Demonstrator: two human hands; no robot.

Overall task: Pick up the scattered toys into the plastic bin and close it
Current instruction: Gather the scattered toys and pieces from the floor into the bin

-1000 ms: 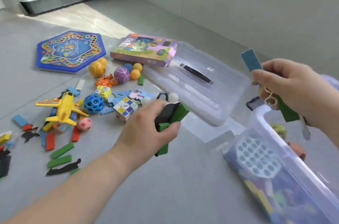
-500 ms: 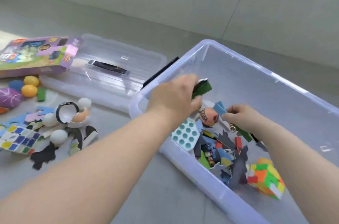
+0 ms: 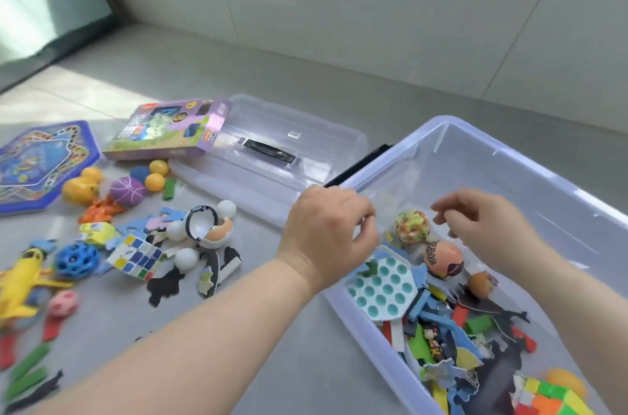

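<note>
Left hand [image 3: 329, 234]: fingers loosely curled, empty, over the plastic bin's [image 3: 370, 343] left rim.
Right hand [image 3: 475, 220]: relaxed, empty, above the bin's inside.
Scattered toys [image 3: 136, 254]: on the floor left of the bin, uncollected.
Lid [image 3: 272, 129]: off, by the far-left corner, keeping the bin open for loading.

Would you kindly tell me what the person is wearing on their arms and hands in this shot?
Nothing worn shows. The left hand and the right hand are bare, with no gloves and no rings that I can make out. The left forearm and the right forearm are uncovered to the frame edge: no sleeves, and no watch or band at either wrist.
</note>
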